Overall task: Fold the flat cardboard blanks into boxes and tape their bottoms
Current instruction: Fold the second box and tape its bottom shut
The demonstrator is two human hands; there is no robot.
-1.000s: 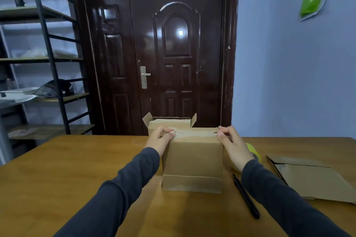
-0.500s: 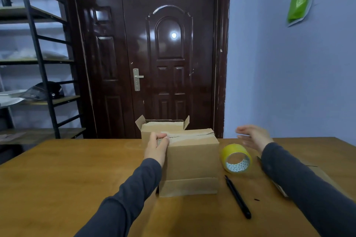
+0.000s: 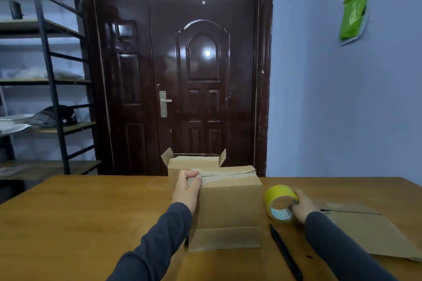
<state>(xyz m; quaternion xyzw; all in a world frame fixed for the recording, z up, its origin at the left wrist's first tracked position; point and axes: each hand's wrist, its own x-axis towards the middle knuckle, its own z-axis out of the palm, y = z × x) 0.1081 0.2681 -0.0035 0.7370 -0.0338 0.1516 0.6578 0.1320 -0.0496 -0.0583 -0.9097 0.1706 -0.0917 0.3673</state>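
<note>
A folded cardboard box stands upside down on the wooden table, its bottom flaps closed on top. My left hand presses down on the flaps at the box's upper left corner. A yellow tape roll lies on its side just right of the box, and my right hand grips it from the right, fingers in its core. Flat cardboard blanks lie under my right forearm.
A second box with open flaps stands behind the first. A black pen lies on the table in front of the tape. A metal shelf rack stands at the left, with a dark door behind the table.
My right hand left the box's right top edge, swung out to the right, then came down onto the tape roll. My left hand stayed on the flaps.
</note>
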